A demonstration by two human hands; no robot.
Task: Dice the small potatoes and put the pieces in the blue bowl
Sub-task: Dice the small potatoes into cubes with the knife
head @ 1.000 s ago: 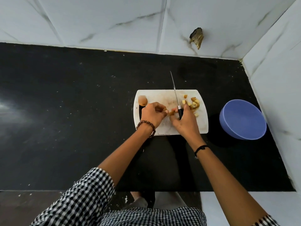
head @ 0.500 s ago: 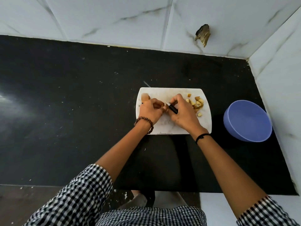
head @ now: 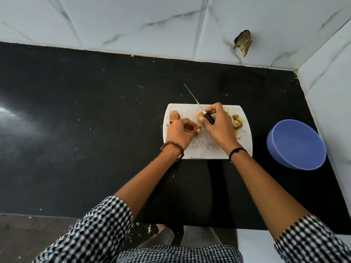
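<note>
As the hands part, the potato (head: pixel 200 115) looks split.
Left hand (head: pixel 180 132) pinches a piece (head: pixel 198 127); right hand (head: pixel 218 127) grips the knife (head: pixel 209 118).

Knife (head: pixel 209 119) beside potato piece (head: pixel 200 115) — white board (head: pixel 205 147)

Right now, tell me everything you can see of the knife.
The knife has a thin, silvery, metal-looking blade and a black handle. The right hand grips the handle above the white cutting board. The blade angles away and leftward, its tip past the board's far edge, over the black counter.
</note>
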